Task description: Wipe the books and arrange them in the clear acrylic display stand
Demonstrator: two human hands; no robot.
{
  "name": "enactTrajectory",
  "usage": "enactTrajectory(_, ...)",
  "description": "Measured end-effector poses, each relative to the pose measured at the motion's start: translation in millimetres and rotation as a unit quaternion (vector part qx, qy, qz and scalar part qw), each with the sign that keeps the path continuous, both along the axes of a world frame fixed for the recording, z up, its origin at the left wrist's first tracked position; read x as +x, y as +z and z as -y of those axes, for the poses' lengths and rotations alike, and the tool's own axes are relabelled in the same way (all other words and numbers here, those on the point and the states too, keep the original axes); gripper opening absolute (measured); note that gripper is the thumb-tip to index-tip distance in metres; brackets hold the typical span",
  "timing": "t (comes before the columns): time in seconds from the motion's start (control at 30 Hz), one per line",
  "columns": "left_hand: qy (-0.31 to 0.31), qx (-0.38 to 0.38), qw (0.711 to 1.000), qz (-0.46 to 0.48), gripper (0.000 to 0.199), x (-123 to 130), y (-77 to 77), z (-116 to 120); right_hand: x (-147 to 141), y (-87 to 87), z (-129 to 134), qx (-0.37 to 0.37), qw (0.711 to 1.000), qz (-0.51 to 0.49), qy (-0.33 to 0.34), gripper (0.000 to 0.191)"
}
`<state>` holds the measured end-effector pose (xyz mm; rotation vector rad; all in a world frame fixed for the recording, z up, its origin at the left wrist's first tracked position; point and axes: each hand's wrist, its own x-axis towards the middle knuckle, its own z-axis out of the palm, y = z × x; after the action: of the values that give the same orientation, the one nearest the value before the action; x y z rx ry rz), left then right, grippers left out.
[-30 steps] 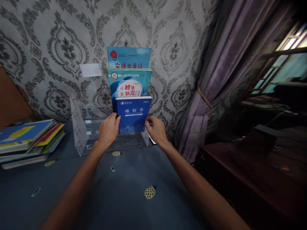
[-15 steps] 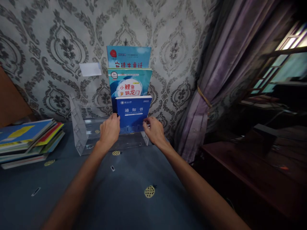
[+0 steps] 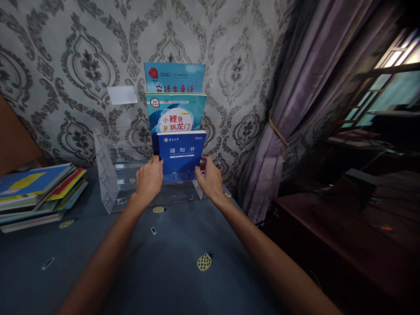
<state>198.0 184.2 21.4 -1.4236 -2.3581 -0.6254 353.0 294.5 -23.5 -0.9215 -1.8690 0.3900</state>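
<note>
A dark blue booklet [image 3: 182, 164] with white Chinese lettering and "2022" on its cover stands upright in the front tier of a clear acrylic rack [image 3: 106, 175]. My left hand [image 3: 150, 177] is closed at its left edge, fingertips hidden behind it. At the right edge my right hand [image 3: 209, 178] holds it, thumb near the cover's side and fingers curled behind. Directly behind stands a teal picture book [image 3: 175, 103] with a fish title in red. A taller light-blue book [image 3: 175, 76] rises at the back.
To the left lies a stack of books [image 3: 36, 192] on the blue pineapple-print tablecloth [image 3: 147, 271]. A white label [image 3: 122, 95] is above the rack's left part. Patterned wallpaper backs the table; a tied purple curtain [image 3: 262, 175] hangs right, beside dark red furniture [image 3: 328, 236].
The view has shifted very slightly. My right hand's index finger has lifted a little from the booklet's edge; the booklet and my left hand stay nearly in place.
</note>
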Motion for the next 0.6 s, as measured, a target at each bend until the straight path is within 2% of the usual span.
enactTrajectory(0.17,0.005,-0.008,1.000,-0.008,0.037,0.8,-1.1,-0.4,-2.2,-3.3,3.5,0.020,0.999,0.034,-0.017,0.040)
enactTrajectory(0.4,0.013,-0.007,1.000,-0.019,0.035,3.4,-1.5,0.3,-6.7,-6.4,9.4,0.036,0.994,0.090,-0.042,0.054)
enactTrajectory(0.6,0.015,-0.010,0.999,-0.026,0.034,2.7,-2.1,0.5,-10.5,-11.3,9.8,0.028,0.996,0.074,-0.038,0.058)
